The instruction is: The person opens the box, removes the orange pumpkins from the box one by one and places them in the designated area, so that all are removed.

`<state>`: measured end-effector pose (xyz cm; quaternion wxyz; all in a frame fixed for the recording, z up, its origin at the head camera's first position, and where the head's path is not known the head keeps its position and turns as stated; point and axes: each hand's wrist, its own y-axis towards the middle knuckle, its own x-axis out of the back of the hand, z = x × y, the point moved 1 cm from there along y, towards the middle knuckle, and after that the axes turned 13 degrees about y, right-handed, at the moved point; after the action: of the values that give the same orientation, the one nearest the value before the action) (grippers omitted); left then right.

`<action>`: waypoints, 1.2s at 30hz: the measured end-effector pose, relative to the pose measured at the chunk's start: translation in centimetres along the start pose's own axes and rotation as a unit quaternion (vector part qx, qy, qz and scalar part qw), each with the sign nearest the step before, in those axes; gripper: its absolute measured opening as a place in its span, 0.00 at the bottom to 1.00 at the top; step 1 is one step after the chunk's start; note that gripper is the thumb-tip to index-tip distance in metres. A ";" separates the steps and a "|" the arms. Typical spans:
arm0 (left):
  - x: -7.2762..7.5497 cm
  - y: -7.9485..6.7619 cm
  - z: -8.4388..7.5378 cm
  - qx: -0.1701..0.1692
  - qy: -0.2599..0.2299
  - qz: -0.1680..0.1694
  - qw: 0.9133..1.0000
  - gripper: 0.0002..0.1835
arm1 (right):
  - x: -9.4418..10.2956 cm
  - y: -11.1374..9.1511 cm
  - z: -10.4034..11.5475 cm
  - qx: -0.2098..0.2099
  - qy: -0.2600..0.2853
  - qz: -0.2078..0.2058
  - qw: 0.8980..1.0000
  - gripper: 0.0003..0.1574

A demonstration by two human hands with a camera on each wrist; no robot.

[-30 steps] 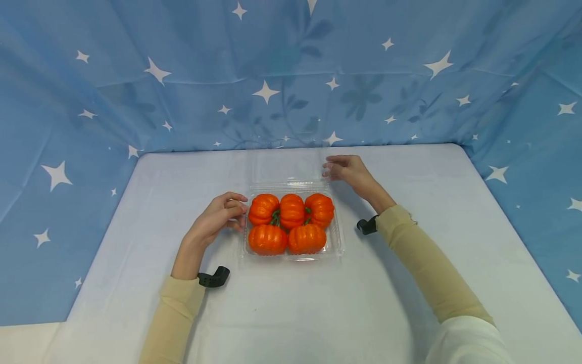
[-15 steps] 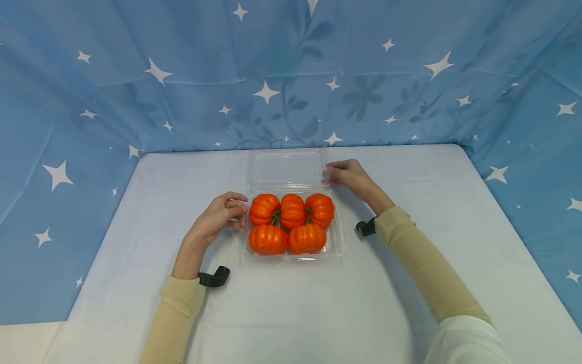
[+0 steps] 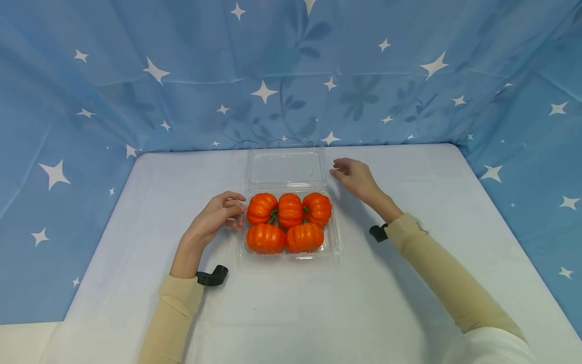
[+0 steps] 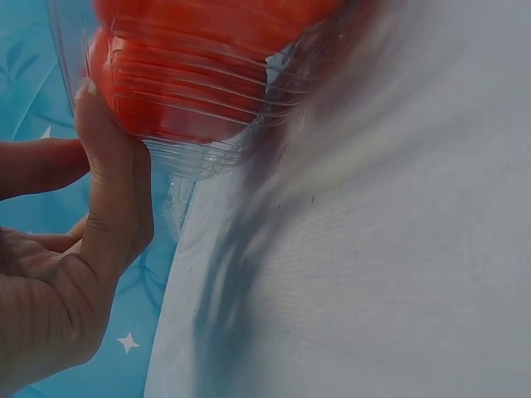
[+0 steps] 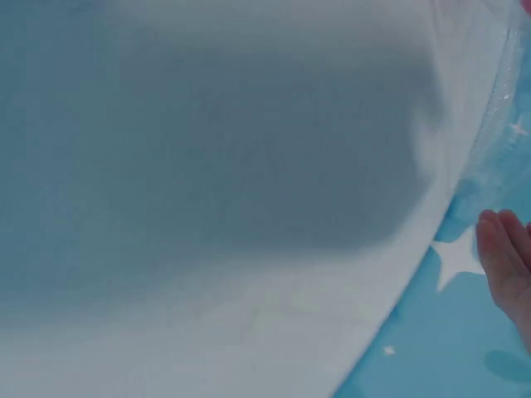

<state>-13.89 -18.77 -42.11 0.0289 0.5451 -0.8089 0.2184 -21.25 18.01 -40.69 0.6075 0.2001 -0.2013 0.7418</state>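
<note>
Clamshell container (image 3: 335, 237) holding pumpkins (image 3: 266, 239) is lying before table's (image 3: 273, 313) far edge, base's long axis running parallel; left hand (image 3: 217, 216), nearer, touching its left side, fingers loose; right hand (image 3: 356, 178) hovering empty beside lid (image 3: 286, 168).

Lid (image 3: 286, 168) lower, right hand (image 3: 356, 178) farther off

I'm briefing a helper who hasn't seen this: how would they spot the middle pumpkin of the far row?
On the white table, a clear container holds five orange pumpkins. Three form the row nearest its open lid; the middle pumpkin is the only one flanked on both sides within its row.
</note>
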 end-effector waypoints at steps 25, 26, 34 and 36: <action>0.2 -0.3 0.0 0.002 0.006 -0.005 1.000 0.22 | -0.8 -7.8 3.4 0.160 -0.076 0.193 0.965 0.44; 0.2 -0.3 0.0 0.001 0.006 -0.004 1.000 0.22 | -1.1 -7.9 3.4 0.161 -0.079 0.197 0.964 0.45; 0.0 0.0 0.0 0.000 0.007 -0.001 1.000 0.22 | -2.2 -8.3 3.2 0.215 -0.152 0.173 0.949 0.51; 0.0 0.0 0.0 -0.001 0.007 -0.001 1.000 0.22 | -2.4 -8.4 3.2 0.225 -0.167 0.166 0.945 0.52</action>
<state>-13.89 -18.79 -42.15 0.0351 0.5441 -0.8086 0.2212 -12.44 15.85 -38.86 0.3722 0.4165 -0.1579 0.8143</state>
